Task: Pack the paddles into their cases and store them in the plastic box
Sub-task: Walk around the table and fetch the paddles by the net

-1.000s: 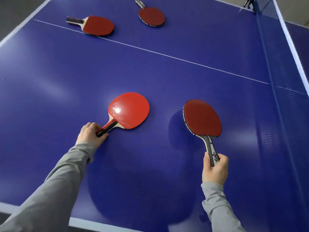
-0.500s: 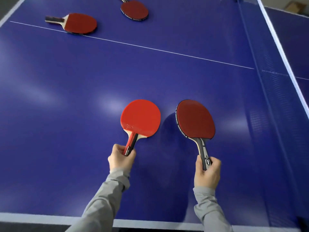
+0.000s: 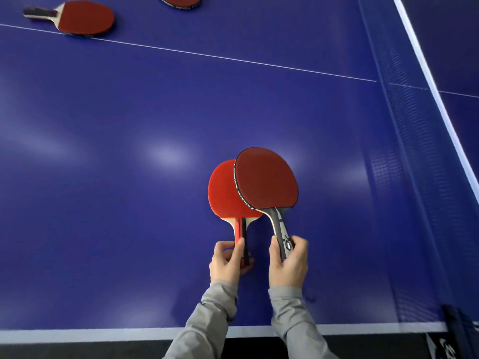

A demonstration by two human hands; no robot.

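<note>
Over the blue tabletop (image 3: 155, 125), my left hand (image 3: 225, 263) and right hand (image 3: 287, 263) each gripped a paddle handle, overlapping the bright paddle (image 3: 220, 190) and dark paddle (image 3: 267, 180), presumably for carrying together.

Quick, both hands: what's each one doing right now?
Left hand: grips the bright red paddle by its handle.
Right hand: grips the dark red paddle by its handle.

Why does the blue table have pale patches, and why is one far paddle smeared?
Head view: the pale patches are lamp glare on the glossy blue table; the far red paddle with the dark handle is motion-blurred; the white lines bend from the wide-angle lens.
</note>
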